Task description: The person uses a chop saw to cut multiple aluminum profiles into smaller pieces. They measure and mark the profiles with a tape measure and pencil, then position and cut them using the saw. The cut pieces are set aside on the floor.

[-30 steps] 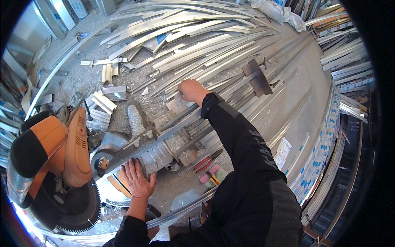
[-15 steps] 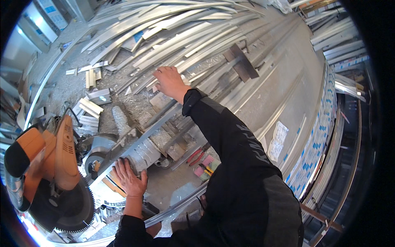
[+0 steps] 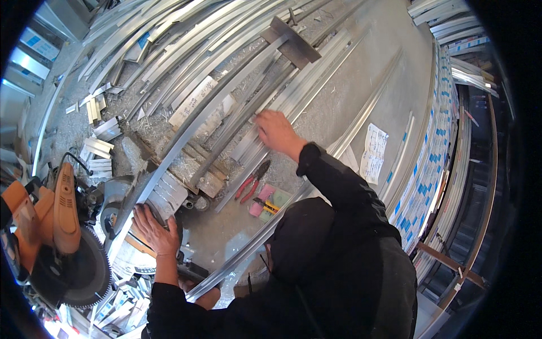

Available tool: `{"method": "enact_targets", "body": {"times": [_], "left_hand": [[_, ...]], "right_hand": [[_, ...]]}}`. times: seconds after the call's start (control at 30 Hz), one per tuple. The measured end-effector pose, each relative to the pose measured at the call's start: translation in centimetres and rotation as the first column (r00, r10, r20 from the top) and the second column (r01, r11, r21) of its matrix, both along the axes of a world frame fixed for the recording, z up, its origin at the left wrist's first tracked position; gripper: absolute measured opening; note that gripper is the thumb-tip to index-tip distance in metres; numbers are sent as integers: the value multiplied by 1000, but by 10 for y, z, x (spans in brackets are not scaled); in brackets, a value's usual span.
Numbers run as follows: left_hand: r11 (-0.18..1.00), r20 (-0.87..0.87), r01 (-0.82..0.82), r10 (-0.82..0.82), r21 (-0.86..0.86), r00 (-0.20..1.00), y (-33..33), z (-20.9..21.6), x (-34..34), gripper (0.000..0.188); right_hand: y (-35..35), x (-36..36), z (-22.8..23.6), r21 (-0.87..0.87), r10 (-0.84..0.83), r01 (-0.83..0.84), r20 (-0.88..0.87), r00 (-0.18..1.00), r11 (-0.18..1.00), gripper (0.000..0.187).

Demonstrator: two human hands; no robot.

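Observation:
On the left stands an orange mitre saw (image 3: 66, 217), its round toothed blade (image 3: 70, 271) raised beside the bed. A long silver metal profile (image 3: 170, 157) lies across the saw bed and runs away toward the far floor. My left hand (image 3: 156, 230) rests with outstretched fingers on the bed, its fingertips at the profile's near end. Farther off, my right hand (image 3: 279, 134) is over several silver profiles (image 3: 254, 148) lying lengthwise. Its fingers bend downward and are partly hidden, so I cannot make out whether it grips one.
Red-handled pliers (image 3: 248, 185) and a yellow cutter (image 3: 269, 207) on a pink-and-green pad lie near my right arm. A dark metal plate (image 3: 292, 44) sits across the far profiles. Offcuts (image 3: 100, 148) lie by the saw; a written sheet (image 3: 374, 153) is at right.
My right hand has moved rightward from the loose stock to the silver profiles. My left hand stays on the saw bed. The whole view has shifted, bringing more of the long profile into sight.

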State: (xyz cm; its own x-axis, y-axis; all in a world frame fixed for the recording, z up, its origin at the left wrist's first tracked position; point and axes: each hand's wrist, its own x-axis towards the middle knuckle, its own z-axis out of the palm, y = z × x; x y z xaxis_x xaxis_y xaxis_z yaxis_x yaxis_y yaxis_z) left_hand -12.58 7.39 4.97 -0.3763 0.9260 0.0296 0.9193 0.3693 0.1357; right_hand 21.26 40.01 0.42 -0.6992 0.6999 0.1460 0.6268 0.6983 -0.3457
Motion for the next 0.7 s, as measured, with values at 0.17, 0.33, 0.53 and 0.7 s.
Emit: {"method": "enact_targets", "body": {"times": [0.17,0.33,0.53,0.7], "left_hand": [[1000,3,-4,4,-8,1000,0,2,2,81],[1000,3,-2,2,14,1000,1,3,2,83],[1000,7,1,-1,19,1000,0,1,2,81],[1000,-10,3,-3,17,1000,0,2,4,79]], "right_hand": [[33,2,-38,75,-158,146,184,970,986,23],[55,2,-53,102,-286,269,241,927,958,21],[77,3,-73,138,-355,330,247,902,934,48],[94,9,-85,137,-321,291,398,859,947,31]]}}
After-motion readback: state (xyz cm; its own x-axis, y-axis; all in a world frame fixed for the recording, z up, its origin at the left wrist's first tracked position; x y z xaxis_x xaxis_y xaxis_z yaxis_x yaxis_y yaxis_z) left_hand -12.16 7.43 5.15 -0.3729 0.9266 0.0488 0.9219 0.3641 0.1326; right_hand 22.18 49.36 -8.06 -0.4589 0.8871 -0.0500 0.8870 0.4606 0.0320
